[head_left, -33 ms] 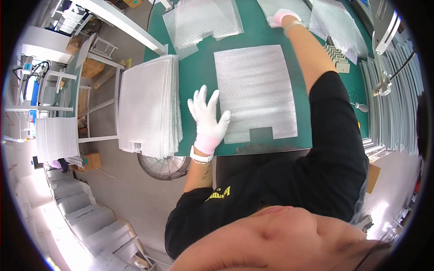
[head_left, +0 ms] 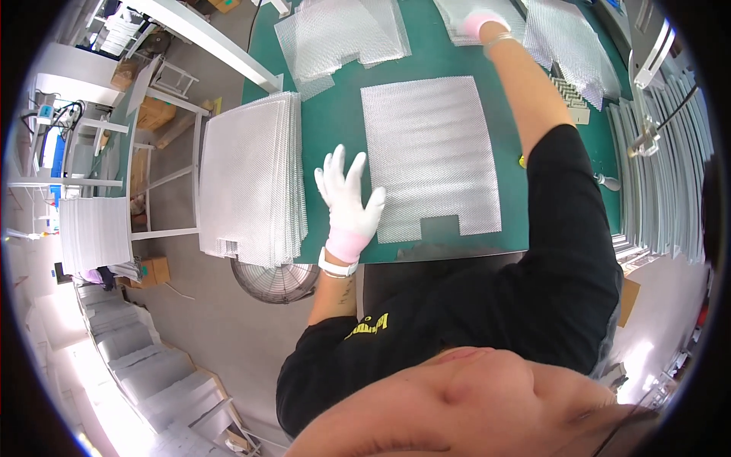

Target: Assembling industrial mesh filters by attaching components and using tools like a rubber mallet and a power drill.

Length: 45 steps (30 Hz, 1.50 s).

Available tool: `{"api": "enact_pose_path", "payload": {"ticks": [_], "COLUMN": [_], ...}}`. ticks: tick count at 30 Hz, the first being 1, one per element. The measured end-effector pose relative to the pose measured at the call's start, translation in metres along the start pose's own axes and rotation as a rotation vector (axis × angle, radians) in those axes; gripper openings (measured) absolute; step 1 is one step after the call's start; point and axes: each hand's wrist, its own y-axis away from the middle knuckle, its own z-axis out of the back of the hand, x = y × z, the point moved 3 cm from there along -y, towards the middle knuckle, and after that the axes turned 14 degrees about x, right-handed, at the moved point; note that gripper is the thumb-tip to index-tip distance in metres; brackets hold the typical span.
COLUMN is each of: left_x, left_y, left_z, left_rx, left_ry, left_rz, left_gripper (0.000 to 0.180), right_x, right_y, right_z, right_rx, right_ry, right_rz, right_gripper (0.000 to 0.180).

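While flanked by stacked mesh sheets [head_left: 251, 179], left hand [head_left: 349, 199] splayed flat beside single mesh panel [head_left: 428, 156]; right hand's [head_left: 480, 23] grip unclear.

Brown cardboard boxes [head_left: 154, 114] — far left

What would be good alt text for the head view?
A person's gloved left hand lies flat on a green table beside a mesh sheet, while the right hand reaches to more sheets at the far edge. A stack stands left.
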Motion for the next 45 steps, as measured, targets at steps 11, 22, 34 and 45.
{"api": "enact_pose_path", "payload": {"ticks": [11, 22, 34, 45], "left_x": [-0.019, -0.073, -0.047, -0.052], "left_y": [-0.024, -0.201, -0.048, 0.024], "left_z": [-0.001, -0.014, 0.008, -0.005], "left_rx": [0.097, 0.241, 0.001, -0.012], "left_ry": [0.116, 1.464, 1.451, 0.047], "left_rz": [-0.112, -0.151, 0.010, 0.070], "left_gripper": [0.064, 0.057, 0.055, 0.062], "right_x": [-0.036, 0.013, -0.014, 0.001], "right_y": [0.056, 0.188, 0.302, 0.355], "right_z": [0.049, 0.011, -0.130, -0.189], "right_rx": [-0.472, -1.125, -0.588, -0.391], "right_ry": [-0.622, -1.076, -1.083, -0.976], "right_rz": [-0.049, 0.490, 0.560, 0.377], "right_gripper": [0.090, 0.087, 0.077, 0.053]}}
